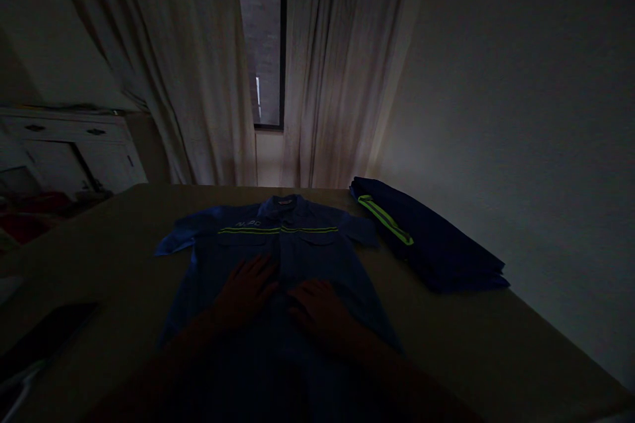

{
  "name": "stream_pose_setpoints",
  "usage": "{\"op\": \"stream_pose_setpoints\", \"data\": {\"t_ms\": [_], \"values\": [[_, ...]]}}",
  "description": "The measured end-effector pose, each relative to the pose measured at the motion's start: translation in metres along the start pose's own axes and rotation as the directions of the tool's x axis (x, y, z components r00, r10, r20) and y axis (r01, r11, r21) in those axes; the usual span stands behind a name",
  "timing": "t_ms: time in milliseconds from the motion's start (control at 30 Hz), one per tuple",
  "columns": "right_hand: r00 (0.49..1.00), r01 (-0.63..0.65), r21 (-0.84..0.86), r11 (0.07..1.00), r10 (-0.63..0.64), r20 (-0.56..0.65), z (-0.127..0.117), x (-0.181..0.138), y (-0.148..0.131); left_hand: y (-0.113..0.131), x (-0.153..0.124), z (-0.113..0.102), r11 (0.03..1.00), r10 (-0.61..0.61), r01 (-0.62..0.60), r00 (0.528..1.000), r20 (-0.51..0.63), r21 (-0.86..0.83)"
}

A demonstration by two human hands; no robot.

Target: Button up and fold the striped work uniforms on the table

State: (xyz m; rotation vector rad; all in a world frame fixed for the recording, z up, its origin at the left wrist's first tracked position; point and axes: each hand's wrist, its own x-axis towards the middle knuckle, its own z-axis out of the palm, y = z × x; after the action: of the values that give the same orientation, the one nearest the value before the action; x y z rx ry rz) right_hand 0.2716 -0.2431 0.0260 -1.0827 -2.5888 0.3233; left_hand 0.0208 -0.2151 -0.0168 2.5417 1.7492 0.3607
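Observation:
A dark blue work shirt (278, 244) with a yellow-green reflective stripe across the chest lies spread flat, front up, on the table (109, 258). My left hand (247, 291) rests flat on the shirt's front left of the button line, fingers stretched out. My right hand (317, 307) lies on the shirt just right of the button line, its fingers curled slightly down on the cloth. Neither hand holds anything. The room is very dim.
A folded dark blue garment (426, 241) with a yellow-green stripe lies at the table's right side by the wall. Pale curtains (317, 79) and a window are behind the table. A white cabinet (64, 145) stands at far left. A dark flat object (44, 337) lies at the near left.

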Motion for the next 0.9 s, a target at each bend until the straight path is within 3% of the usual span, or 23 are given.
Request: {"op": "stream_pose_setpoints", "data": {"t_ms": [133,267,500,667,900], "values": [[0.998,-0.053,-0.203,0.978,0.060,0.028,0.008,0.043,-0.004,-0.004,0.018,-0.010,1.000,-0.013,0.014,0.999,0.031,-0.023],[0.995,-0.092,-0.229,0.969,0.095,0.005,0.023,0.065,0.005,0.004,0.020,-0.010,0.995,-0.070,0.072,0.997,0.031,-0.069],[0.995,0.024,-0.214,0.976,-0.045,-0.093,0.039,0.060,0.022,0.016,0.015,-0.009,0.957,-0.043,0.023,0.997,-0.064,-0.288],[0.971,0.085,-0.304,0.949,-0.147,-0.186,0.048,0.061,0.024,0.025,0.016,-0.003,0.870,-0.174,0.074,0.971,-0.164,-0.487],[0.965,-0.011,-0.157,0.988,-0.031,-0.261,0.039,0.058,0.019,0.029,0.014,-0.002,0.806,-0.279,0.095,0.932,-0.234,-0.584]]}}
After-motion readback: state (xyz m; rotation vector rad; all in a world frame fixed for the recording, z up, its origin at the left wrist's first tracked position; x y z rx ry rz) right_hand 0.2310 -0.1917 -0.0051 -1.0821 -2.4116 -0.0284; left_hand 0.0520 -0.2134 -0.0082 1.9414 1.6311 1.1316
